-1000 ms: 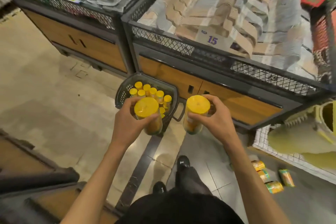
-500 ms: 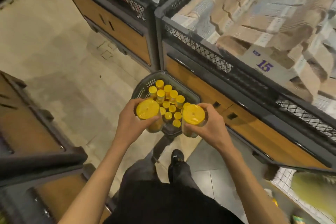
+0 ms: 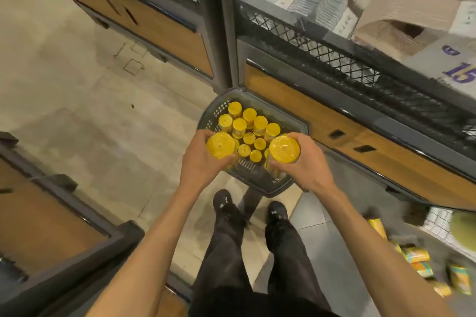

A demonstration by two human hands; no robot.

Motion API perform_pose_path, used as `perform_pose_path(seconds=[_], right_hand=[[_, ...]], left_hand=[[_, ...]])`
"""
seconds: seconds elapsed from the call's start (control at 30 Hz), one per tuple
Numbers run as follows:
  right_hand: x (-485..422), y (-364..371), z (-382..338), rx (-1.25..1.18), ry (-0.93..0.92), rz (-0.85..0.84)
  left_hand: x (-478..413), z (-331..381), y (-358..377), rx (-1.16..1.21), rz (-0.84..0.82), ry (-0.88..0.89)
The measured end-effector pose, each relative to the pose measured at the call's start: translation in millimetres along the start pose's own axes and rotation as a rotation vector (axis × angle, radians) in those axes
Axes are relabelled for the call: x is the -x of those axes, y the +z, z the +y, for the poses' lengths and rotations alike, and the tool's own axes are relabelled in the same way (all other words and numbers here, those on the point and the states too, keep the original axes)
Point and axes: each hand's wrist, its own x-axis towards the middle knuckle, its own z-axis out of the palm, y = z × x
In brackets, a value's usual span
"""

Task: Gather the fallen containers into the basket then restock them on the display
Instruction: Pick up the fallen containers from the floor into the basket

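A grey plastic basket (image 3: 273,188) stands on the floor against the display stand, with several yellow-lidded containers (image 3: 251,125) upright inside. My left hand (image 3: 198,165) grips one yellow-lidded container (image 3: 221,145) above the basket's left rim. My right hand (image 3: 301,165) grips another container (image 3: 284,149) above the basket's right side. Both containers are upright, lids facing me. Several more containers (image 3: 417,256) lie on the floor at the lower right, blurred.
A mesh-sided display bin (image 3: 334,59) with wooden front panels holds folded goods and a "15" price sign (image 3: 461,72). Another bin (image 3: 154,20) stands at its left. A dark wooden stand (image 3: 64,226) is at my left. My shoes (image 3: 226,203) are just behind the basket.
I have stepped closer and the view has tilted down over the basket. Both hands have carried their containers forward, from short of the basket to above it.
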Motion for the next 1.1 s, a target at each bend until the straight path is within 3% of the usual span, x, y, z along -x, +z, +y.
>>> perform_pose_path(seconds=[0.33,0.77,1.1], right_hand=[[-115,112,61,0.038,0.181,0.028],[-243,244,181,0.206,0.16,0.023],[-297,305,218,0.32,0.103,0.064]], left_hand=[[-122,-106,68,-0.059,-0.086,-0.036],[-234,-218,185,-0.192,-0.074,-0.057],[-286,-275,242,-0.255,-0.055,-0.111]])
